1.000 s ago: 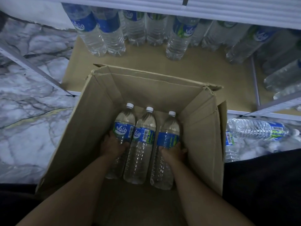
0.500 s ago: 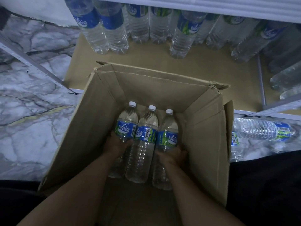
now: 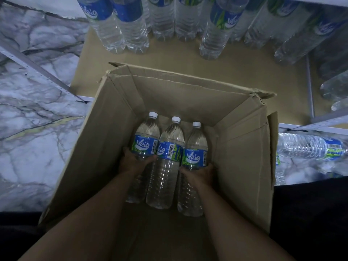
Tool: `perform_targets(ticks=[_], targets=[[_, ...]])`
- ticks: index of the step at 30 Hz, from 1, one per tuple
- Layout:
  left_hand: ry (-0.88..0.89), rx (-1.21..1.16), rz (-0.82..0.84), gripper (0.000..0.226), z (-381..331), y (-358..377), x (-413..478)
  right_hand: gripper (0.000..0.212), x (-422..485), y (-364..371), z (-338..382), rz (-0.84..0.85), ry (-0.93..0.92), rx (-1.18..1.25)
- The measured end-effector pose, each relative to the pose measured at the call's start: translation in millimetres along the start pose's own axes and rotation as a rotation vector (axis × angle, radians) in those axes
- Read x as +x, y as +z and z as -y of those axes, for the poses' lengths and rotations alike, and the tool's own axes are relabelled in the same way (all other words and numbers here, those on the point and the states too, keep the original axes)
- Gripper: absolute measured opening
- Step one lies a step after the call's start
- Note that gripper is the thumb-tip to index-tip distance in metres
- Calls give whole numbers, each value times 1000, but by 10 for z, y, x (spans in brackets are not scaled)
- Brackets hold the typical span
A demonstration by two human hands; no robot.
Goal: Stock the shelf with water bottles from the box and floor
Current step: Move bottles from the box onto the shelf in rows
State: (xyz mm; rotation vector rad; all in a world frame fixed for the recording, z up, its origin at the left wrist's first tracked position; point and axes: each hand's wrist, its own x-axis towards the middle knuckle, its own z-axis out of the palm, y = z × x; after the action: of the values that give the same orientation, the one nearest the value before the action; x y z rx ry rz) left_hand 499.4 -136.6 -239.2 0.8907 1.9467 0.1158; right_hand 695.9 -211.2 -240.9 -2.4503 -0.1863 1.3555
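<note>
Three clear water bottles with blue labels and white caps stand side by side inside an open cardboard box (image 3: pixel 105 140). My left hand (image 3: pixel 132 161) grips the left bottle (image 3: pixel 146 136) just below its label. My right hand (image 3: pixel 199 173) grips the right bottle (image 3: pixel 195 146) under its label. The middle bottle (image 3: pixel 169 166) is pressed between the other two. Beyond the box is the low shelf board (image 3: pixel 178 59), with several upright bottles (image 3: pixel 120 25) along its back.
A bottle (image 3: pixel 308 146) lies on its side on the marble floor (image 3: pixel 33 129) right of the box. Grey metal shelf uprights (image 3: pixel 37 68) run along the left, and a shelf rail (image 3: pixel 320 121) lies on the right. More bottles lie in the right shelf bay (image 3: pixel 333 87).
Both hands have lifted the three bottles a little and tilted them toward the far wall of the box. The view has moved closer to the shelf.
</note>
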Motion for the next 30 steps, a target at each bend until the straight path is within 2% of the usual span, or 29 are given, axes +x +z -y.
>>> perform_targets(ticks=[3,6,8,12,15,21,24,26,30], targets=[[-35,-1,34,111,5,-18,81,106,-7,12,28,23,31,9],[-33,33,110,69,4,-30,93,105,2,48,17,1,43,43],[-19,52,85,56,5,-9,95,94,12,41,-1,-14,39,72],[-1,57,-11,55,-36,-5,2,84,-1,-19,-35,-16,16,99],[3,19,-36,52,-64,-80,-106,83,-58,-60,-15,-25,-29,123],[125,23,-104,45,-282,-376,-593,82,-428,-211,107,-23,-174,120],[249,19,-177,37,-437,-541,-999,54,-656,-383,208,10,-272,128],[313,-16,-229,43,-491,-631,-1211,51,-829,-512,297,19,-350,147],[435,-89,-304,74,-606,-821,-1551,59,-1235,-745,512,23,-506,195]])
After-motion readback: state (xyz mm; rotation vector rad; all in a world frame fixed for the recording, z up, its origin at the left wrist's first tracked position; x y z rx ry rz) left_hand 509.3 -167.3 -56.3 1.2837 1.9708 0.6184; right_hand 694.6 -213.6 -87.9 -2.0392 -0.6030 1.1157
